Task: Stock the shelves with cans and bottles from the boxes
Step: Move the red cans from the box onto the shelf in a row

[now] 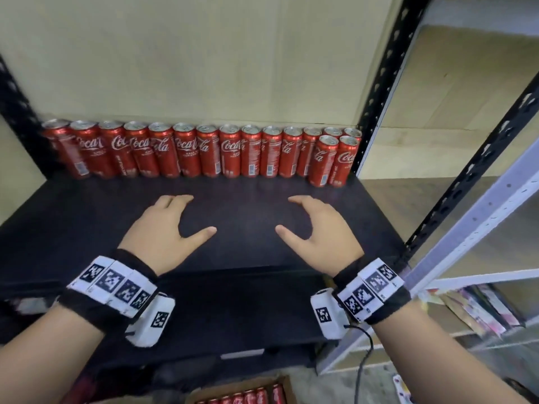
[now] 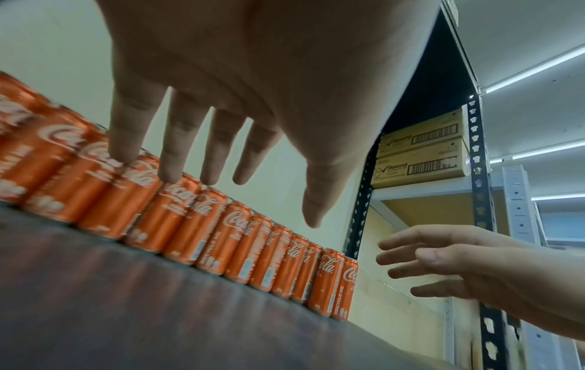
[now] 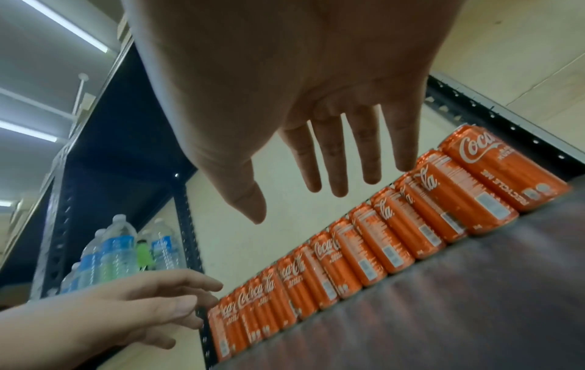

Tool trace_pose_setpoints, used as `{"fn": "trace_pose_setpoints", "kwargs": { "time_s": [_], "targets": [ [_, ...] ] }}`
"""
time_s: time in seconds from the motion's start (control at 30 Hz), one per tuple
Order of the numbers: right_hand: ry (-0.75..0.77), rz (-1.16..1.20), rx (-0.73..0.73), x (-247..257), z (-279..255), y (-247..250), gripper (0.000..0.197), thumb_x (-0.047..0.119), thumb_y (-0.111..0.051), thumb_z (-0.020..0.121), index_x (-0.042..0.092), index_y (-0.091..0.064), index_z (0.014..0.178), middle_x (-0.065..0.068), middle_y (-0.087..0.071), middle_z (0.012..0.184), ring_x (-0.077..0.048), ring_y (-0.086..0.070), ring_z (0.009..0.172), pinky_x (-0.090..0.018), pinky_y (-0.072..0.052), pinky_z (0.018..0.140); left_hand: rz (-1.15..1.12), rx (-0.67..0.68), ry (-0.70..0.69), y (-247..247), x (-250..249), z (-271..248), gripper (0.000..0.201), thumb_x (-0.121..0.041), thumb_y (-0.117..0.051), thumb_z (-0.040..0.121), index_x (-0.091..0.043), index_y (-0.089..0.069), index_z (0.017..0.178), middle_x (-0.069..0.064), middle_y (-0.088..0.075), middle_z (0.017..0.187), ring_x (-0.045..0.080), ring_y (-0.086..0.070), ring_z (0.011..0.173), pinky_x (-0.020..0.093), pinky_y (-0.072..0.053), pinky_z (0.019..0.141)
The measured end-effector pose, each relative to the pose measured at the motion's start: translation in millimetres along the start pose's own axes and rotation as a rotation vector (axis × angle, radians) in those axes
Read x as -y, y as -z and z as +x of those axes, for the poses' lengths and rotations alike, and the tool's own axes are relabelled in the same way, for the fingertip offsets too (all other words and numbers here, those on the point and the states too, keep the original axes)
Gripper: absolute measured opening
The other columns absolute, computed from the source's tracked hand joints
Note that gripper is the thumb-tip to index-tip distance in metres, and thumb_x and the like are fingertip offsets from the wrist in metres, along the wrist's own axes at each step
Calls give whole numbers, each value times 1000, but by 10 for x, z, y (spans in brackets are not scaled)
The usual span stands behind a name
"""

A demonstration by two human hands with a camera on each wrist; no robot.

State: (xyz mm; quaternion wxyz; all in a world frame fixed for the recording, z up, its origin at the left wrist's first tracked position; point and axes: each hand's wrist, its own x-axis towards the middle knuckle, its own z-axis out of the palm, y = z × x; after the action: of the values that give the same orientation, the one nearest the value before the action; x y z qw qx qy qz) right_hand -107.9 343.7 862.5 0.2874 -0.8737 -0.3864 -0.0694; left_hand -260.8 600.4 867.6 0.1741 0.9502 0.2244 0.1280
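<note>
Both of your hands hover empty over the dark, smooth shelf board [image 1: 87,217], palms down. Your left hand [image 1: 163,228] has its fingers [image 2: 177,147] straight and slightly spread, thumb out to the side; your right hand [image 1: 318,228] mirrors it, fingers [image 3: 364,150] loose and apart, holding nothing. Neither touches a can.

Slim red Coca-Cola cans [image 1: 186,150] stand upright in one tight row along the back of the shelf against the pale wall; the wrist views tint them orange. At the right end two more cans [image 1: 335,160] stand just in front of that row, beside the perforated black steel upright [image 1: 379,83].

Below the shelf, a cardboard box [image 1: 242,393] holds what look like more red cans, though only its blurred top edge shows.
</note>
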Motion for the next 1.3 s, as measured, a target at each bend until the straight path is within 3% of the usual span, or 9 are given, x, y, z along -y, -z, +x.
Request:
{"fn": "trace_pose_setpoints", "kwargs": {
  "time_s": [0.13, 0.23, 0.4, 0.53, 0.77, 0.9, 1.03, 1.2, 1.3],
  "targets": [
    [-25, -41, 178, 282, -358, -243, 81, 69, -55, 88, 25, -37, 154, 5, -44, 155, -17, -36, 144, -35, -31, 119, 58, 77, -2, 79, 467, -491, 90, -73, -59, 79, -23, -38, 152, 4, -37, 155, 29, -46, 135, 46, -44, 108],
    [-63, -96, 305, 520, -654, -426, 91, 75, -49, 87, 22, -28, 158, 0, -35, 161, -20, -30, 149, -40, -28, 122, 95, 169, -29, 122, 718, -829, 94, -74, -59, 80, -26, -31, 156, 4, -26, 161, 29, -38, 142, 45, -39, 113],
    [-152, -183, 468, 764, -1199, -727, 103, 86, -38, 79, 20, -29, 157, -2, -40, 158, -22, -38, 143, -37, -34, 117, 104, 312, -39, 72, 1049, -1302, 91, -70, -60, 83, -27, -28, 157, 2, -21, 164, 28, -35, 144, 44, -38, 115],
    [-288, -198, 652, 789, -1588, -920, 92, 77, -51, 86, 21, -31, 156, -7, -46, 152, -25, -47, 137, -36, -40, 110, 81, 412, -9, -113, 1248, -1636, 89, -68, -62, 83, -29, -30, 155, 1, -24, 162, 26, -39, 141, 43, -40, 112],
    [-445, -209, 933, 463, -2175, -1248, 83, 69, -56, 89, 22, -34, 154, -5, -52, 148, -25, -51, 132, -28, -40, 99, 79, 691, 132, -725, 1373, -2169, 86, -63, -67, 84, -23, -36, 153, 3, -36, 153, 24, -46, 134, 34, -42, 109],
    [-532, -192, 1084, 239, -2494, -1323, 84, 66, -55, 91, 21, -30, 156, -8, -44, 155, -26, -47, 137, -31, -38, 106, 83, 877, 236, -1091, 1259, -2469, 78, -60, -64, 88, -18, -39, 150, 7, -44, 149, 24, -50, 131, 29, -41, 102],
    [-585, -184, 1229, -63, -2885, -1475, 76, 58, -56, 95, 19, -31, 156, -9, -44, 155, -28, -46, 137, -34, -39, 109, 116, 1051, 347, -1490, 1131, -2801, 74, -55, -64, 91, -14, -42, 148, 9, -48, 150, 25, -50, 132, 28, -42, 104],
    [-695, -189, 1322, -483, -3372, -1669, 86, 66, -58, 88, 19, -33, 155, -7, -40, 158, -28, -43, 140, -37, -39, 111, 171, 1183, 379, -1837, 1050, -3154, 50, -42, -56, 99, -16, -52, 141, 8, -56, 142, 23, -57, 121, 27, -43, 94],
    [-744, -210, 1354, -703, -3611, -1733, 82, 64, -58, 90, 17, -36, 153, -10, -45, 153, -31, -51, 132, -40, -44, 108, 161, 1246, 407, -2051, 1049, -3379, 36, -38, -52, 102, -15, -56, 129, 5, -62, 127, 21, -59, 100, 27, -48, 84]
  ]
}}
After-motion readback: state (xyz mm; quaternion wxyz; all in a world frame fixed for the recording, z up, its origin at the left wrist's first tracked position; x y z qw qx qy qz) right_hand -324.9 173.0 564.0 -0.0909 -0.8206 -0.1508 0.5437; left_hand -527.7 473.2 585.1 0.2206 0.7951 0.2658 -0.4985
